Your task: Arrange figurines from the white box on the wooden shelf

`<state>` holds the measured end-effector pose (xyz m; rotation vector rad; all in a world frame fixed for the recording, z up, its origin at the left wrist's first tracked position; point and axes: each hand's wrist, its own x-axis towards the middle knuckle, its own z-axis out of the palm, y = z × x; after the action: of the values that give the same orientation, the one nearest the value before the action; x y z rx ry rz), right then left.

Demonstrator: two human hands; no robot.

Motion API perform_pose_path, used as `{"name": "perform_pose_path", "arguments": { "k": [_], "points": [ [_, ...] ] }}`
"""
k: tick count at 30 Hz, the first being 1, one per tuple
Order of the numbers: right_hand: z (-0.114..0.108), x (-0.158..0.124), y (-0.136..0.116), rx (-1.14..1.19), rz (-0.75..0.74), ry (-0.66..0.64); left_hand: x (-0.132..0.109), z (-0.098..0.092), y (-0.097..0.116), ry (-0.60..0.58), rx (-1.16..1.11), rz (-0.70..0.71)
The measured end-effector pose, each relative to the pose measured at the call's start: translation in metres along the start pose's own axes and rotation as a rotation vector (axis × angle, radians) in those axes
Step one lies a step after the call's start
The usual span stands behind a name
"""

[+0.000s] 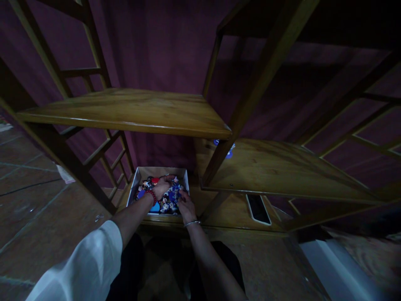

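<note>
An open cardboard box [144,171] sits on the lowest wooden shelf, filled with several small colourful figures [169,200], blue, red and white. My left hand [163,187], with a red bead bracelet on the wrist, reaches into the middle of the box with its fingers curled down among the figures. My right hand [186,203], with a thin silver bracelet, rests at the box's near right corner, fingers bent onto the pile. What either hand grips is hidden in the dim light.
A dark phone [258,209] lies on the low shelf right of the box. A wide wooden shelf [131,110] overhangs the box, another shelf [282,167] to the right with a blue item [228,151] at its back. Tiled floor lies left.
</note>
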<state>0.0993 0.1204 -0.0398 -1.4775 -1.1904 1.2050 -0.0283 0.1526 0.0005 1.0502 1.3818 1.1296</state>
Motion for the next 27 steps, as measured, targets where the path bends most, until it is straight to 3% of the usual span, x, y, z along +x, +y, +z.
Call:
{"name": "perform_pose_path", "arguments": {
  "k": [14,20,27],
  "points": [
    [-0.008,-0.003,0.0,0.0,-0.101,-0.128,-0.029,-0.011,0.0,-0.072,-0.031,-0.036],
    [-0.009,0.001,0.008,0.056,-0.093,-0.214,-0.038,-0.014,-0.003,-0.079,-0.107,-0.039],
    [-0.01,-0.003,-0.001,0.132,-0.07,-0.262,-0.042,-0.01,-0.005,-0.164,-0.067,-0.004]
  ]
}}
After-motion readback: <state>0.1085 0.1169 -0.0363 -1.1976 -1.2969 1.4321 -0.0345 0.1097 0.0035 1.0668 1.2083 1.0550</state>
